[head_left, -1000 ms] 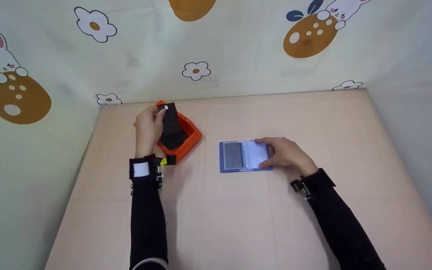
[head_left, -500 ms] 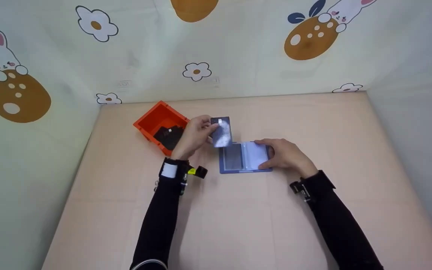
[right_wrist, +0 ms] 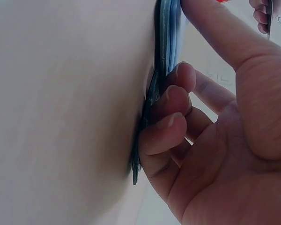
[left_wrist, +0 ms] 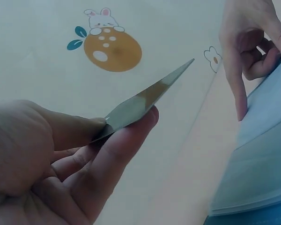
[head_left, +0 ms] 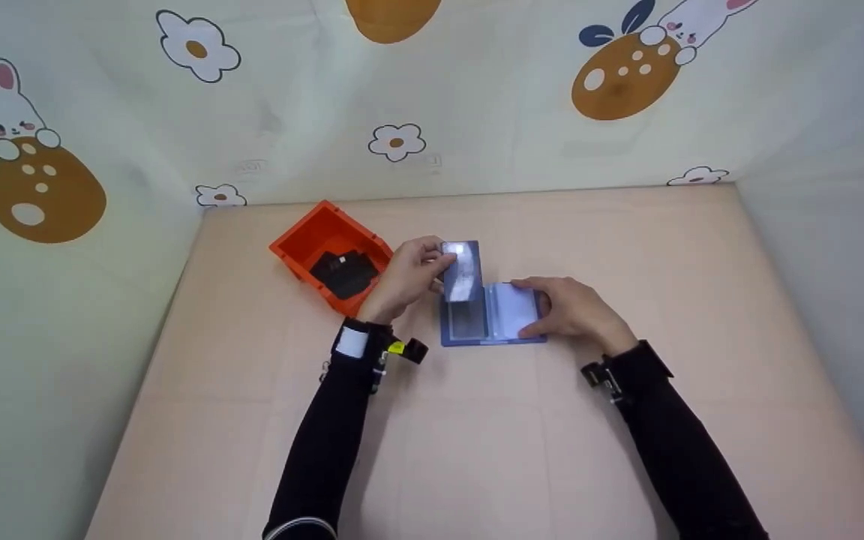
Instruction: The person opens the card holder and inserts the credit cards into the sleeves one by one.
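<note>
My left hand [head_left: 406, 277] pinches a thin glossy rectangular card [head_left: 462, 274] between thumb and fingers. It hovers over the left page of an opened blue card album [head_left: 516, 313], hiding that page's upper part. In the left wrist view the card [left_wrist: 145, 98] appears nearly edge-on, with a mirror-like face. My right hand [head_left: 578, 311] holds the album's right side, thumb near the lower edge and index finger at the top edge. In the right wrist view several curled fingers [right_wrist: 171, 126] lie against the album's edge. Clear sleeves cover the pages.
An orange plastic bin [head_left: 312, 232] stands left of the album, partly behind my left hand. Several dark cards [head_left: 346, 279] lie inside it. A patterned cloth wall [head_left: 477, 112] rises behind the pale tabletop [head_left: 477, 427].
My left hand has lifted the card out of the orange bin and carried it right to above the album's left page. My right hand stays in place on the album.
</note>
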`<state>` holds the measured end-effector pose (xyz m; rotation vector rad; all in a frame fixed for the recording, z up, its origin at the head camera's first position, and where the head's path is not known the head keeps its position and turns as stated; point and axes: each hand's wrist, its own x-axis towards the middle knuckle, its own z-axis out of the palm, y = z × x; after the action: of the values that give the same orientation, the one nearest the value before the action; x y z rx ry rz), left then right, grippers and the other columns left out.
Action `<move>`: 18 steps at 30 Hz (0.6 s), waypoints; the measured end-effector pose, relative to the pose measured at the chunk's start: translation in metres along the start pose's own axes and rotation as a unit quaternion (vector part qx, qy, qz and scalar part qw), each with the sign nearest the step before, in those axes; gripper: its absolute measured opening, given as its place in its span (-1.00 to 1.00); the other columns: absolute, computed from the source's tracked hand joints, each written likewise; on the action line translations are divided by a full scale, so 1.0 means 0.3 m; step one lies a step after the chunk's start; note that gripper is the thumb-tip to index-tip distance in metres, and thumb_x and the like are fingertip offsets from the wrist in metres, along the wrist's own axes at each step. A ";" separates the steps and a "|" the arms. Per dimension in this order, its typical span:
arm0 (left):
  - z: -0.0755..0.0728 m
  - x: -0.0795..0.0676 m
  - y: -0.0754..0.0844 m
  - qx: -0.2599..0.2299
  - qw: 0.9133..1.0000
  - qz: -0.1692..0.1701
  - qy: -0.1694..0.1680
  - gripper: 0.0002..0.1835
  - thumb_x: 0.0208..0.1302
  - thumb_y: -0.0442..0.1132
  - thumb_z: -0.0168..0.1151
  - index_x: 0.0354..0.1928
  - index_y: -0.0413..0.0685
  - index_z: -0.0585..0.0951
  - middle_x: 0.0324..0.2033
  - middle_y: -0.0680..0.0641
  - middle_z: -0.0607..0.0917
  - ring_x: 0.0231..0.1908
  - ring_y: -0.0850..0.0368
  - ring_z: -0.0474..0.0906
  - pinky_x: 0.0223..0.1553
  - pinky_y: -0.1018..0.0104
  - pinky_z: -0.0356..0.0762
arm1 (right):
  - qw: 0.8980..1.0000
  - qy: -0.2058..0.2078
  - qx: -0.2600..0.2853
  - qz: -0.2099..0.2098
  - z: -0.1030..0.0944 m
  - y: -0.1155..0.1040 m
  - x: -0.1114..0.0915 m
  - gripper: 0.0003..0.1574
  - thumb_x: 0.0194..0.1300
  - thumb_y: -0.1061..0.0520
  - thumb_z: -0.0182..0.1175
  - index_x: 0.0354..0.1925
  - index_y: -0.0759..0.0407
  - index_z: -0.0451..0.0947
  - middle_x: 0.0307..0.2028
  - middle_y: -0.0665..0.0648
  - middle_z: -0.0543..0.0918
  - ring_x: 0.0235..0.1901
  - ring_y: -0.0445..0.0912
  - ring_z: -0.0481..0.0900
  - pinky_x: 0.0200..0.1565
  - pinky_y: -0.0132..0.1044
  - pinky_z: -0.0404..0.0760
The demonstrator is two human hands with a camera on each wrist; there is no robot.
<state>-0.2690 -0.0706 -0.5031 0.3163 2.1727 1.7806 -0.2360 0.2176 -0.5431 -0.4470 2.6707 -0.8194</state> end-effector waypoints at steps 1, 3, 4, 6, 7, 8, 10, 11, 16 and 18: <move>0.007 0.002 -0.003 -0.002 1.000 -0.001 -0.005 -0.91 0.51 -0.27 0.21 -0.19 -0.12 0.55 -0.36 -0.10 0.63 -0.38 0.08 0.61 -0.32 0.29 0.73 | 1.000 0.000 0.000 0.000 -0.001 -0.001 0.000 0.11 -0.07 -0.10 0.68 0.44 -0.02 0.48 -0.26 0.13 0.57 -0.21 0.01 0.45 -0.18 -0.21 0.38; 0.023 0.004 -0.009 -0.009 1.000 -0.001 -0.016 -0.89 0.52 -0.29 0.19 -0.24 -0.11 0.50 -0.39 -0.10 0.58 -0.40 0.09 0.57 -0.30 0.27 0.74 | 1.000 0.001 -0.001 0.001 -0.001 -0.003 0.000 0.12 -0.08 -0.10 0.69 0.44 -0.03 0.48 -0.30 0.11 0.55 -0.23 0.00 0.45 -0.20 -0.22 0.36; 0.031 0.005 -0.013 -0.014 1.000 -0.002 -0.022 -0.88 0.52 -0.31 0.17 -0.25 -0.10 0.47 -0.38 -0.09 0.56 -0.39 0.09 0.57 -0.28 0.26 0.74 | 1.000 0.001 -0.002 0.000 -0.002 -0.003 0.000 0.12 -0.08 -0.10 0.69 0.44 -0.03 0.48 -0.32 0.11 0.54 -0.25 -0.01 0.44 -0.21 -0.22 0.36; 0.048 0.009 -0.023 -0.029 0.999 -0.005 -0.031 -0.91 0.50 -0.37 0.15 -0.23 -0.11 0.47 -0.35 -0.07 0.56 -0.36 0.10 0.59 -0.25 0.23 0.75 | 1.000 0.002 -0.007 -0.002 -0.001 -0.004 0.000 0.13 -0.09 -0.11 0.69 0.44 -0.03 0.48 -0.33 0.09 0.54 -0.27 -0.02 0.44 -0.22 -0.22 0.36; 0.056 0.011 -0.028 -0.035 0.999 -0.008 -0.035 -0.94 0.49 -0.39 0.15 -0.20 -0.11 0.49 -0.31 -0.05 0.58 -0.33 0.11 0.61 -0.22 0.22 0.76 | 1.000 0.003 -0.008 -0.003 -0.001 -0.005 0.000 0.14 -0.10 -0.11 0.69 0.44 -0.03 0.48 -0.34 0.09 0.55 -0.28 -0.02 0.44 -0.23 -0.22 0.36; 0.064 0.012 -0.032 -0.041 0.998 -0.009 -0.041 -0.95 0.48 -0.41 0.15 -0.16 -0.12 0.51 -0.26 -0.05 0.60 -0.30 0.12 0.64 -0.20 0.20 0.76 | 1.000 0.003 -0.009 -0.005 -0.001 -0.005 0.000 0.15 -0.10 -0.11 0.69 0.44 -0.03 0.47 -0.35 0.09 0.55 -0.30 -0.02 0.45 -0.24 -0.22 0.37; 0.079 0.016 -0.041 -0.047 0.998 -0.011 -0.051 -0.90 0.47 -0.43 0.16 -0.07 -0.15 0.54 -0.17 -0.06 0.62 -0.24 0.11 0.69 -0.16 0.18 0.77 | 1.000 0.003 -0.013 -0.009 -0.002 -0.002 0.000 0.15 -0.10 -0.13 0.69 0.45 -0.02 0.47 -0.36 0.09 0.56 -0.31 -0.03 0.46 -0.25 -0.22 0.38; 0.086 0.017 -0.045 -0.045 0.997 -0.010 -0.056 -0.87 0.47 -0.43 0.17 -0.02 -0.16 0.55 -0.14 -0.07 0.63 -0.22 0.11 0.70 -0.14 0.18 0.77 | 1.000 0.004 -0.015 -0.010 -0.003 -0.001 0.000 0.15 -0.09 -0.14 0.69 0.45 -0.01 0.46 -0.35 0.08 0.56 -0.30 -0.03 0.46 -0.24 -0.22 0.38; 0.109 0.018 -0.049 -0.023 0.997 -0.011 -0.068 -0.84 0.50 -0.39 0.17 0.05 -0.15 0.53 -0.13 -0.08 0.59 -0.19 0.08 0.73 -0.11 0.23 0.75 | 1.000 0.020 0.010 -0.020 -0.014 0.000 0.000 -0.06 0.15 -0.10 0.56 0.44 0.03 0.47 -0.35 0.06 0.59 -0.34 -0.08 0.48 -0.25 -0.24 0.42; 0.113 0.017 -0.049 -0.013 0.998 -0.016 -0.065 -0.83 0.50 -0.38 0.17 0.06 -0.13 0.54 -0.12 -0.07 0.59 -0.17 0.07 0.73 -0.09 0.25 0.75 | 0.997 0.034 0.071 -0.025 -0.017 -0.009 0.003 -0.29 0.39 0.01 0.36 0.44 0.08 0.46 -0.35 0.11 0.64 -0.41 -0.09 0.55 -0.31 -0.24 0.55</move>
<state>-0.2605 -0.0410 -0.5240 0.3771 2.0512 1.7204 -0.2383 0.2177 -0.5376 -0.4594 2.6503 -1.0490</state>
